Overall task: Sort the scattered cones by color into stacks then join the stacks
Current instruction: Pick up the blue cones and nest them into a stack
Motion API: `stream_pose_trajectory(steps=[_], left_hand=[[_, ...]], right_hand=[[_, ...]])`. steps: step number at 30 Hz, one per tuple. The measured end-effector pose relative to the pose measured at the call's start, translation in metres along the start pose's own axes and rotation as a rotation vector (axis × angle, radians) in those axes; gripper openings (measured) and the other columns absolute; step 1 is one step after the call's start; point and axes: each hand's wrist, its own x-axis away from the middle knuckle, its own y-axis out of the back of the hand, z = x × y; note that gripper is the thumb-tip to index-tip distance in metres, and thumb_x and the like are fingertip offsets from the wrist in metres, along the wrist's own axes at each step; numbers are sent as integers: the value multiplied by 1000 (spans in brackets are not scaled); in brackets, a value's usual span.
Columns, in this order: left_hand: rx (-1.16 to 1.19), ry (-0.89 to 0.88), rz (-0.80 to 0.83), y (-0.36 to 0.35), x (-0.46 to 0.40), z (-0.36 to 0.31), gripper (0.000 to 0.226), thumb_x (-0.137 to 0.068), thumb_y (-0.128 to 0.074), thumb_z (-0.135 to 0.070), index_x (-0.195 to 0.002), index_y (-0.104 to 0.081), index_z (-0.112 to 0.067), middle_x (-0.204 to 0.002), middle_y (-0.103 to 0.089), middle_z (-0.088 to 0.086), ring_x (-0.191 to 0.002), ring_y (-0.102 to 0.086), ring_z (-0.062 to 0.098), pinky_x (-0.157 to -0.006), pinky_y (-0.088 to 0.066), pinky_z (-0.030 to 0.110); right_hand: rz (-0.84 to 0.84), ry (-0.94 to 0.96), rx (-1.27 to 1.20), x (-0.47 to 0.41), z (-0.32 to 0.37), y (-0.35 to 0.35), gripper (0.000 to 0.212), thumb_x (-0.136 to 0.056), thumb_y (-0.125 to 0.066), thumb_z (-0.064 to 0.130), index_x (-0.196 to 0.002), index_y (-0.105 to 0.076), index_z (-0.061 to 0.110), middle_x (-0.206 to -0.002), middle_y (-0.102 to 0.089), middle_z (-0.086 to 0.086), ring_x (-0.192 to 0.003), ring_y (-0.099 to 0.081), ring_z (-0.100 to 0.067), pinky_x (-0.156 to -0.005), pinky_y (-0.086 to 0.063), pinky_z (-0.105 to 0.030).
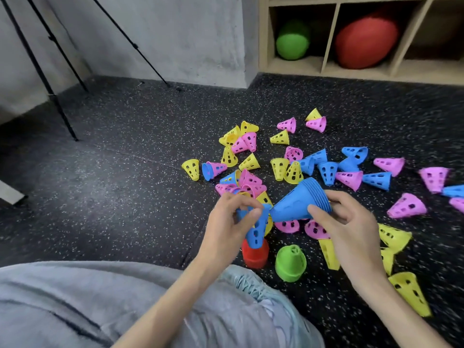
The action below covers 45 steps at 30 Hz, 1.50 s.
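Right hand (344, 217) is gripping a nested stack of blue cones (300, 200), thumb across the near side, fingers curled round the wide rims. The stack's long axis is lying close to level, running from upper right down to lower left; narrow tip is pointing left toward the other hand, open rims are facing up and right.

Left hand (232, 219) is pinching a single blue cone (256, 228) near its wide end, fingers curled over it. This cone's long axis is running steeply, narrow tip pointing down, wide end up under the fingertips. Its tip is hanging just above a red stack (254, 254) standing on the floor. The tip of the held stack is sitting just beside the single cone's upper end; contact cannot be told.

A green stack (290, 263) is standing upright just right of the red one.

Loose yellow, pink and blue cones are lying scattered on the dark speckled floor (125, 172) beyond and right of both hands, most on their sides, tips pointing in mixed directions.

Background: wooden shelf (326, 66) holding a green ball (292, 42) and a red ball (365, 41); tripod legs (50, 79) at left.
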Motion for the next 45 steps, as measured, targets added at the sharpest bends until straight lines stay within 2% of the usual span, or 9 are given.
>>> stream_pose_trajectory(steps=[9,12,18,22,27,33,38,43,45], left_hand=[[-41,35,39,-10,-13,-1,25,-94,-71,-18,-82,-68,-40,-101,-61,-3,-96,-60,7,-83,-46,21],[-31,24,69,-13,-13,2,20,-96,-70,-22,-85,-69,-38,-103,-60,-4,-99,-60,7,-85,-48,25],[3,-15,129,-21,-9,2,13,-98,-68,-28,-91,-67,-38,-105,-57,-8,-103,-58,8,-86,-50,31],[42,-51,97,-26,-4,7,6,-96,-70,-28,-98,-67,-32,-105,-57,-11,-107,-59,15,-91,-51,39],[108,17,61,-27,-5,10,32,-89,-78,-32,-117,-62,-36,-126,-55,-13,-114,-61,2,-87,-48,16],[215,60,63,-29,-6,15,53,-82,-70,-55,-128,-60,-30,-124,-64,-18,-117,-62,9,-96,-51,30],[222,63,46,-26,-7,22,48,-85,-73,-48,-128,-62,-29,-125,-66,-15,-116,-64,10,-97,-53,33],[218,37,56,-25,-8,26,36,-93,-70,-34,-128,-62,-25,-123,-67,-14,-117,-63,9,-97,-51,25],[204,67,65,-22,-10,30,27,-100,-65,-29,-126,-63,-24,-122,-68,-12,-107,-66,6,-91,-52,23]], right_hand=[[-93,7,12,-11,-5,11,24,-89,-75,20,-108,-69,34,-98,-76,18,-93,-71,1,-90,-56,-39],[-16,12,15,-11,-6,8,26,-89,-76,19,-106,-68,37,-97,-76,20,-92,-72,-3,-89,-57,-40],[185,-16,-20,-4,-13,-11,22,-88,-75,10,-103,-71,25,-95,-78,9,-89,-74,-9,-85,-58,-41],[212,-29,-77,5,-17,-21,25,-89,-74,8,-99,-69,30,-93,-78,11,-88,-73,-8,-83,-57,-36],[222,-26,-129,9,-19,-25,22,-91,-72,8,-101,-69,28,-90,-78,10,-83,-72,-5,-72,-53,-18],[228,11,-121,14,-20,-28,31,-93,-67,6,-100,-63,36,-90,-73,31,-88,-68,9,-75,-49,-8],[295,-6,-79,15,-22,-30,37,-90,-72,4,-108,-62,35,-97,-77,19,-92,-72,0,-80,-54,-16],[270,-14,-16,15,-21,-33,38,-89,-75,7,-107,-62,39,-94,-77,19,-92,-72,-1,-82,-55,-20],[245,-25,3,16,-20,-33,38,-88,-76,10,-106,-62,41,-97,-76,22,-96,-71,2,-88,-55,-26]])
